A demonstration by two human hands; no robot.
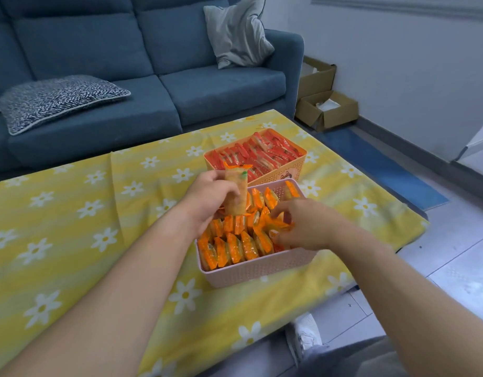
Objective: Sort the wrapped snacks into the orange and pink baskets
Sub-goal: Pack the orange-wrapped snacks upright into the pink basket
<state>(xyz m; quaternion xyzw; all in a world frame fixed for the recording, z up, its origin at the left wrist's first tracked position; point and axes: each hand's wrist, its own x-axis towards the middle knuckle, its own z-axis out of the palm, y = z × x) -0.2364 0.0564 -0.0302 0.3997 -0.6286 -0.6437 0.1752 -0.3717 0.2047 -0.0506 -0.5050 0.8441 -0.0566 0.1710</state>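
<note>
The orange-wrapped snack [236,191] stands upright in the left hand [207,205], pinched between thumb and fingers around its lower half, just above the far-left part of the pink basket [251,270]. To the right of that hand and a little nearer the person, the right hand [305,224] is down among the packed orange snacks [235,246] with its fingers curled. Whether it pinches one or only parts them I cannot tell. Beyond both hands the orange basket [286,172] holds red-wrapped snacks [262,153], so the held piece seems to belong in the pink one. The rows under the hands look nearly full, so the job is likely to make room. Spread the packets with the right fingers to open a slot, then lower the held snack on edge into it, matching its neighbours. Press lightly, as crinkly wrappers can spring up and lift adjacent packets out.
</note>
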